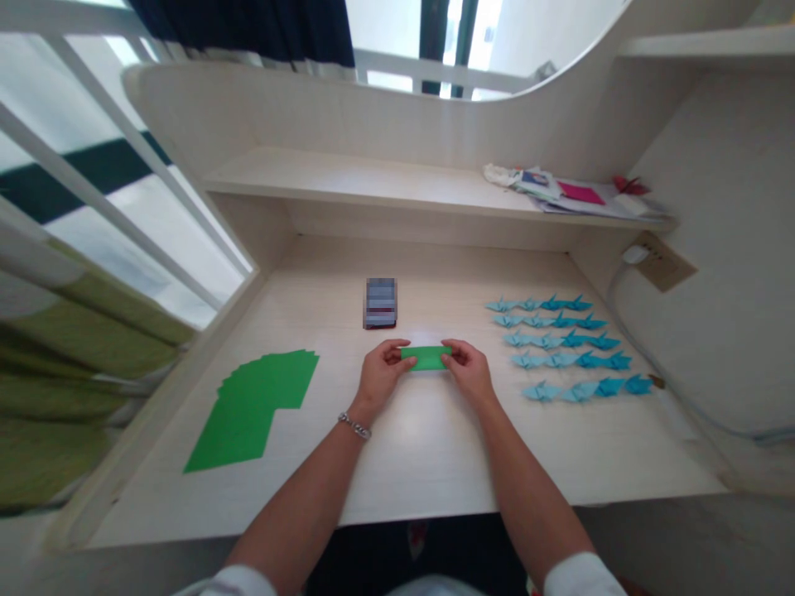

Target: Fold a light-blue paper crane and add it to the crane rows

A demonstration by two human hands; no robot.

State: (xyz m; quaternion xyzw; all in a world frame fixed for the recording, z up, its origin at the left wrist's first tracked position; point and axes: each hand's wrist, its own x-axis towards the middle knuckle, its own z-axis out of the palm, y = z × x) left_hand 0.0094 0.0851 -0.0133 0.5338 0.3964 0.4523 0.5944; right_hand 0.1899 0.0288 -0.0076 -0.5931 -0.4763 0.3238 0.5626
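Note:
A green sheet of paper point(426, 358), folded into a narrow rectangle, is held level just over the desk between both hands. My left hand point(380, 370) pinches its left end between thumb and fingers. At the right end, my right hand point(470, 369) grips it the same way. To the left lies a fanned stack of green paper sheets point(248, 410). On the right, several rows of folded blue paper cranes point(571, 340) stand on the desk, shading from pale to deeper blue.
Beyond my hands a phone point(380, 303) lies on the pale desk point(428, 463), its screen blurred. A raised shelf point(373, 186) along the back carries papers point(546, 189). At right, a charger point(635, 254) sits in the wall socket, its cable point(676, 381) running down past the cranes.

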